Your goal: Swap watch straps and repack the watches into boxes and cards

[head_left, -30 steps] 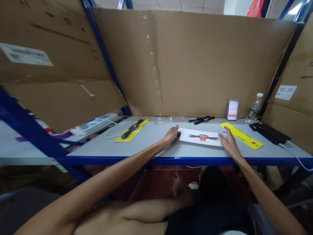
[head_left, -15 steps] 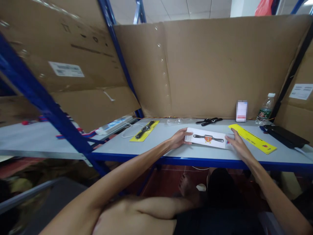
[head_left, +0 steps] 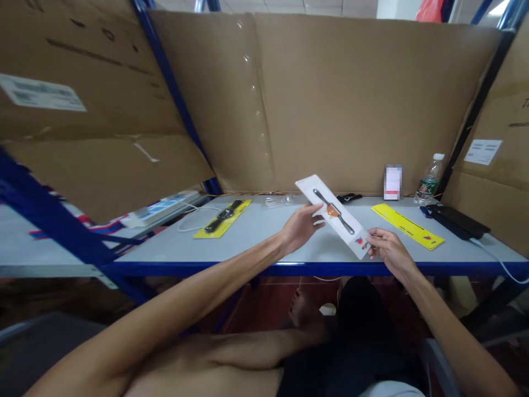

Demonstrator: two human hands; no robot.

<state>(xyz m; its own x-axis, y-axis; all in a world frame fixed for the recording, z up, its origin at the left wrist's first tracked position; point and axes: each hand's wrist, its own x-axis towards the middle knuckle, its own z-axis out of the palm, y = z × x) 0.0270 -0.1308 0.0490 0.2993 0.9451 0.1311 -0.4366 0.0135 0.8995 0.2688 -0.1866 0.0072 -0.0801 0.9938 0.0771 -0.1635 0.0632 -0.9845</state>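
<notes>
A white printed card with a picture of a dark-handled spokeshave is tilted above the table, its upper end pointing to the far left. My right hand pinches its lower right corner between thumb and fingers. At the card's left edge is my left hand, fingers apart, fingertips close to or touching the edge. To the left lies a yellow card with a black spokeshave on it. Dark tool parts lie behind the white card, partly hidden by it.
On the right of the grey table lie a yellow card and a black device with a white cable. A phone and a water bottle stand at the back. Clear plastic and a power strip are further left.
The white card has swung from nearly level to steeply slanted, its left end raised. My left hand's grip has loosened, and my right hand has shifted to the corner. The view has turned right.
</notes>
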